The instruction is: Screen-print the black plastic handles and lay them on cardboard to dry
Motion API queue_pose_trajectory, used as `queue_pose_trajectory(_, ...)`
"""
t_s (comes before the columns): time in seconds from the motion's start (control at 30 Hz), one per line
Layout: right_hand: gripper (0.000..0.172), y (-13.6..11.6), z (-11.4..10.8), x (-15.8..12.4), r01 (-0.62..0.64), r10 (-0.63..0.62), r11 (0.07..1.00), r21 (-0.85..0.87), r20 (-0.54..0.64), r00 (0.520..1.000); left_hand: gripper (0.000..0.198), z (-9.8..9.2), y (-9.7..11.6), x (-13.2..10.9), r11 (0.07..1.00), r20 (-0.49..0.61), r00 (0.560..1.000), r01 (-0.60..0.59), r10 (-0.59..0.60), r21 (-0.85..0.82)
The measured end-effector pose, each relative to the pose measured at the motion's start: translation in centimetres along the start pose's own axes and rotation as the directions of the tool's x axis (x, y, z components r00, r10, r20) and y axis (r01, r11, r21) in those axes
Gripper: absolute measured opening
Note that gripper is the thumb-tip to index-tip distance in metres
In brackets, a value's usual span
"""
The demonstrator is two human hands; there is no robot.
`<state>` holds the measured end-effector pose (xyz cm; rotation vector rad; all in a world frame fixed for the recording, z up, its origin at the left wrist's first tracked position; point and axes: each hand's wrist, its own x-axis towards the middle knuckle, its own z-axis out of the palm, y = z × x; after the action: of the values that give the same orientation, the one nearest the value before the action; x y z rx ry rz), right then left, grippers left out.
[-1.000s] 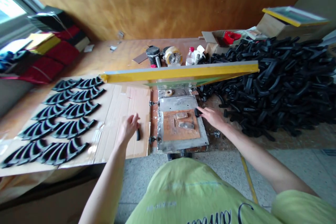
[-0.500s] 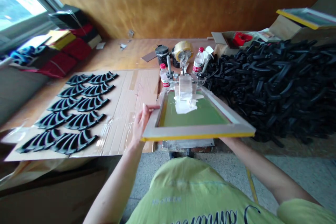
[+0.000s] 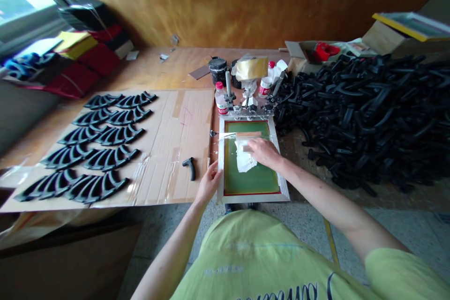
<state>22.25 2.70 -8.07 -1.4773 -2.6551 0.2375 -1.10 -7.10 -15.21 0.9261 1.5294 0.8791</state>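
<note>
A scraper (image 3: 248,134) is gripped by the right hand (image 3: 262,151), a frame (image 3: 255,198) touched by the left hand (image 3: 210,179), grip unclear, the bottle label (image 3: 222,109) illegible.

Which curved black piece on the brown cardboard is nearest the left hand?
The lone curved black piece near the left hand; the others sit in rows farther left.

Green screen (image 3: 251,183), silver-framed, lying flat, squeegee (image 3: 248,134) atop
</note>
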Motion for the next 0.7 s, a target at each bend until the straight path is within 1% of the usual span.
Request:
queue_pose_trajectory(0.07,0.017,-0.2,0.6,-2.1,0.072,-0.071,0.997,-0.031,0.027,0.997,0.071,0.0,0.1,-0.1,1.000,0.004,1.000,0.000,0.000,0.015)
queue_pose_trajectory(0.17,0.024,-0.1,0.6,-4.7,0.259,-0.259,0.966,-0.015,0.040,0.965,0.069,0.1,-0.1,-0.1,1.000,-0.007,1.000,-0.001,0.001,0.013)
queue_pose_trajectory(0.23,0.021,0.3,0.1,-5.2,0.343,-0.344,0.939,0.027,0.063,0.937,0.067,0.1,-0.3,-0.1,1.000,-0.004,1.000,-0.018,0.018,0.014)
queue_pose_trajectory(0.27,0.018,0.4,-0.2,-5.0,0.356,-0.359,0.933,0.045,0.072,0.931,0.067,0.1,-0.4,0.0,1.000,-0.002,1.000,-0.026,0.026,0.014)
queue_pose_trajectory(0.3,0.016,0.5,-0.3,-4.7,0.348,-0.351,0.936,0.054,0.070,0.934,0.066,0.1,-0.4,0.0,0.999,0.000,0.999,-0.032,0.032,0.011)
queue_pose_trajectory(0.37,0.014,0.5,-0.3,-4.1,0.286,-0.288,0.957,0.039,0.026,0.957,0.068,0.1,-0.4,0.0,1.000,-0.005,1.000,-0.028,0.028,-0.001)
queue_pose_trajectory(0.43,0.019,0.2,0.4,-4.1,0.237,-0.237,0.971,0.008,-0.042,0.971,0.071,0.1,-0.3,-0.1,1.000,-0.011,1.000,-0.016,0.016,-0.015)
queue_pose_trajectory(0.5,0.025,-0.1,1.3,-4.9,0.258,-0.257,0.966,0.000,-0.078,0.963,0.072,0.1,-0.1,-0.2,1.000,-0.007,1.000,-0.010,0.010,-0.027)
queue_pose_trajectory(0.57,0.025,-0.2,1.8,-5.8,0.308,-0.306,0.951,0.018,-0.075,0.949,0.073,0.2,0.2,-0.3,0.999,0.000,1.000,-0.011,0.011,-0.044)
queue_pose_trajectory(0.63,0.019,-0.1,1.6,-5.6,0.305,-0.302,0.952,0.039,-0.069,0.951,0.076,0.2,0.5,-0.4,0.998,-0.005,1.000,-0.003,0.002,-0.055)
queue_pose_trajectory(0.7,0.015,0.0,0.7,-4.1,0.237,-0.231,0.970,0.054,-0.098,0.968,0.081,0.0,1.1,-0.6,0.998,0.006,1.000,0.017,-0.017,-0.064)
